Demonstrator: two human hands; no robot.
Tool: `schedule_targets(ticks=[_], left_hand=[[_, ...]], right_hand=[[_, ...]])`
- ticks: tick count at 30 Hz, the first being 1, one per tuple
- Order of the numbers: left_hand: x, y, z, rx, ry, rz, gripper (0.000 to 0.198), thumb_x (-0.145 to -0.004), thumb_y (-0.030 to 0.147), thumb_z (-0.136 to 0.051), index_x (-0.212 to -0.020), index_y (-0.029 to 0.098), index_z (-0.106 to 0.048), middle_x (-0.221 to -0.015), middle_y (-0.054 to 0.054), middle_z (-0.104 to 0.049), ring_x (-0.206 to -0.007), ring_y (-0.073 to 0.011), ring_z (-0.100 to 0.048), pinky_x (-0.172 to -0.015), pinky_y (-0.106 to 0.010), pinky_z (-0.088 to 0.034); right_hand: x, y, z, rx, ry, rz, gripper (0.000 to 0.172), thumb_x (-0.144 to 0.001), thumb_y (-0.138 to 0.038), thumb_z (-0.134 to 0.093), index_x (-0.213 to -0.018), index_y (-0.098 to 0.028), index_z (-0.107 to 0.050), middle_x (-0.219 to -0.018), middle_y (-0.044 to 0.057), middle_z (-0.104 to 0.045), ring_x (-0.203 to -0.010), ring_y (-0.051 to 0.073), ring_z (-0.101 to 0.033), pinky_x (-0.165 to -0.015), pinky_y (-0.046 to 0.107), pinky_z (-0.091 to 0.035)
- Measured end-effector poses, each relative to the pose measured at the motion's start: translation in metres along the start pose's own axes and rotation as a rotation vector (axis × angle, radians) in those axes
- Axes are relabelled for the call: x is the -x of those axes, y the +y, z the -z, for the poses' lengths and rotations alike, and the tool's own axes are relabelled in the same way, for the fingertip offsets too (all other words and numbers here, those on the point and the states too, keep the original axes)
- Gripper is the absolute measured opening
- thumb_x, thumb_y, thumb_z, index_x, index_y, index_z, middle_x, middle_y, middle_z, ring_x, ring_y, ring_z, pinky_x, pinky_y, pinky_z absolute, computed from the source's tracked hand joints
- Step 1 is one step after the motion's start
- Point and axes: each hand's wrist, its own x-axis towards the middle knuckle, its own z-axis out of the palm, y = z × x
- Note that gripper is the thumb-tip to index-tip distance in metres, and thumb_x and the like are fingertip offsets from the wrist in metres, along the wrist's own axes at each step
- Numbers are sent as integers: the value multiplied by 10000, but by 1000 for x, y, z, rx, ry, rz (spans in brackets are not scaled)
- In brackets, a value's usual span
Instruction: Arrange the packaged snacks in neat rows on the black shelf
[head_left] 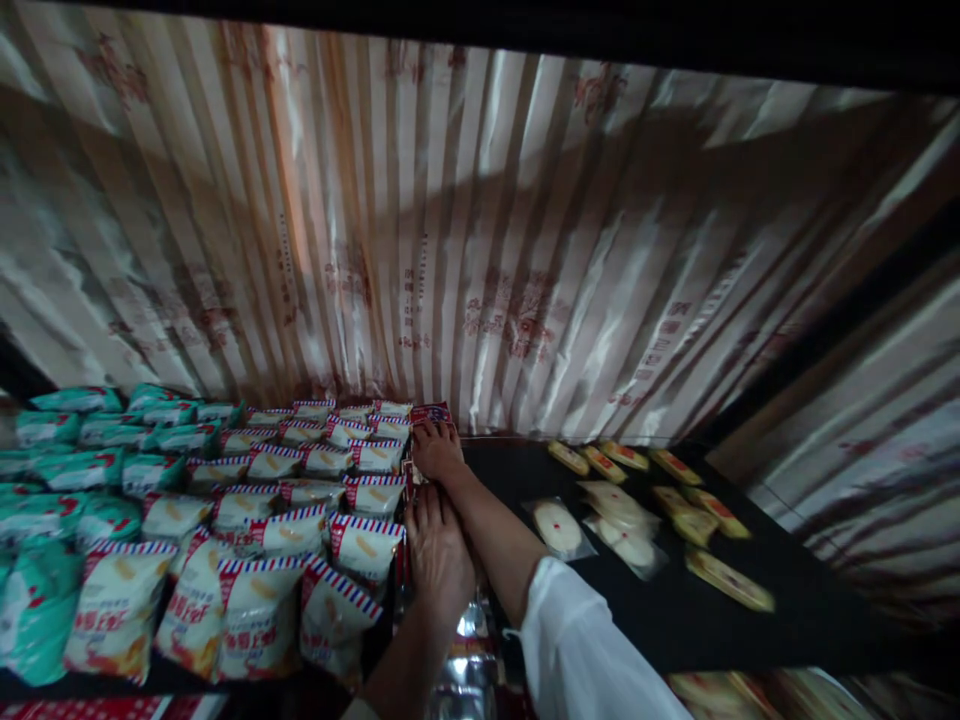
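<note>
My right hand reaches to the back of the black shelf, its white sleeve pulled back. Its fingers are closed on a red packet standing at the far end of a narrow row. My left hand lies nearer me on the same row, fingers stretched flat over shiny red and silver packets. Just left of both hands stand rows of white snack packets with red and blue striped tops.
Teal packets fill the shelf's left end. To the right lie clear-wrapped pale cakes and several yellow bar packets on the black surface. A striped, shiny printed sheet hangs behind the shelf.
</note>
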Motion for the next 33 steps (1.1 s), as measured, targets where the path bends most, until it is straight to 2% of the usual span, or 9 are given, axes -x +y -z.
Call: schedule_targets(ticks=[5, 10, 13, 18, 21, 24, 27, 31, 33], left_hand=[[-2, 2, 6, 24, -19, 29, 476, -816, 198, -401, -1279, 119, -481, -1348, -138, -471, -1291, -276, -352, -1100, -464, -193], [-4, 3, 6, 22, -55, 61, 482, -798, 192, -426, -1268, 106, -493, -1363, -148, -457, -1319, -312, -302, -1090, -493, -213], [-4, 4, 7, 28, -44, 50, 487, -796, 198, -434, -1270, 99, -493, -1375, -149, -443, -1309, -311, -318, -1097, -489, -211], [-1, 6, 7, 7, -12, 39, 454, -791, 204, -445, -1223, 101, -537, -1386, -158, -425, -1295, -315, -344, -1087, -497, -228], [-1, 9, 7, -3, 31, 7, 440, -781, 197, -459, -1193, 77, -553, -1379, -186, -423, -1312, -320, -322, -1086, -514, -230], [3, 13, 12, 27, 92, -76, 446, -773, 170, -463, -1195, 52, -541, -1350, -200, -454, -1313, -316, -325, -1090, -530, -232], [26, 14, 29, 136, 176, -216, 380, -796, 110, -404, -1133, 95, -579, -1321, -164, -494, -1304, -276, -353, -1060, -493, -323], [100, -4, 49, 432, 114, -468, 371, -821, 67, -340, -1086, 158, -583, -1123, -101, -631, -1141, -180, -523, -973, -370, -447], [146, -23, 49, 529, -9, -448, 331, -823, 79, -352, -1019, 167, -603, -1017, -92, -663, -1014, -161, -588, -909, -334, -485]], right_hand=[[-6, 2, 4, -41, -12, -29, 432, -883, -395, -325, -1285, -315, -460, -1433, 13, -376, -1345, 294, -217, -1047, 491, -129], [-4, 1, 12, -8, 38, 29, 434, -871, -374, -366, -1277, -279, -487, -1462, 53, -326, -1356, 301, -195, -1055, 509, -96], [-2, 0, 19, -28, 78, 67, 419, -846, -381, -430, -1234, -266, -536, -1406, 62, -411, -1339, 303, -236, -1061, 512, -111], [3, 3, 32, -194, 154, 84, 327, -853, -285, -444, -1123, -229, -620, -1293, 55, -535, -1258, 210, -391, -1060, 383, -253], [17, 13, 41, -406, 281, 119, 292, -846, -234, -444, -1035, -186, -661, -1184, 73, -609, -1199, 180, -468, -1018, 320, -344], [49, 30, 48, -637, 482, 101, 255, -825, -256, -473, -966, -183, -673, -1113, 82, -643, -1153, 203, -517, -1004, 359, -375], [108, 48, 46, -866, 628, -4, 283, -826, -346, -489, -1003, -188, -644, -1116, 89, -638, -1077, 209, -563, -970, 382, -408], [216, 55, 18, -1148, 687, -245, 370, -821, -433, -505, -1074, -171, -571, -1034, 97, -654, -951, 203, -609, -851, 361, -470], [268, 48, -3, -1189, 624, -360, 389, -819, -453, -509, -1086, -174, -555, -979, 84, -663, -904, 197, -613, -808, 342, -478]])
